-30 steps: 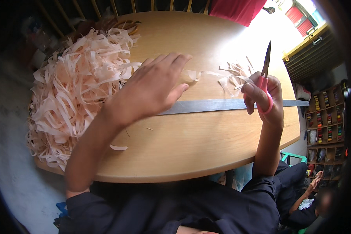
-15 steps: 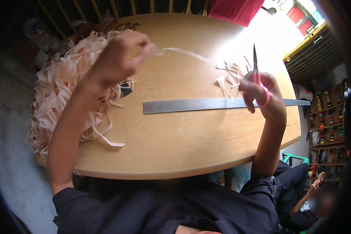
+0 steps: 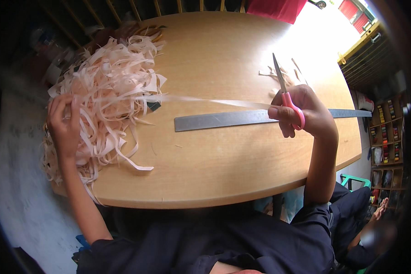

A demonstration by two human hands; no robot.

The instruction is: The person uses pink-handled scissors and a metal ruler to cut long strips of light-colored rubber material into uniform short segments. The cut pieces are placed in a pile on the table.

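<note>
My right hand [image 3: 303, 109] holds scissors [image 3: 285, 98] by their pink handles, blades pointing up and away. Its thumb and fingers also pinch the end of a pale peach strip [image 3: 214, 102], which looks like fabric. The strip runs taut leftward over a big tangled pile of similar strips [image 3: 112, 86]. At the pile's left side, my left hand [image 3: 65, 118] has its fingers curled at the other end of this strip, which is blurred there. A steel ruler [image 3: 223, 120] lies on the table, partly hidden behind my right hand.
A few cut strips [image 3: 285, 78] lie on the wooden table [image 3: 205, 169] beyond my right hand. Pink cloth [image 3: 278, 10] hangs at the far edge. To the right are a green stool [image 3: 356, 179], shelves of thread spools [image 3: 386, 123] and a seated person [image 3: 351, 228].
My left hand has swung left and nearer, from above the pile's far right side to its left edge, drawing the strip straight. The scissors have tilted a little leftward.
</note>
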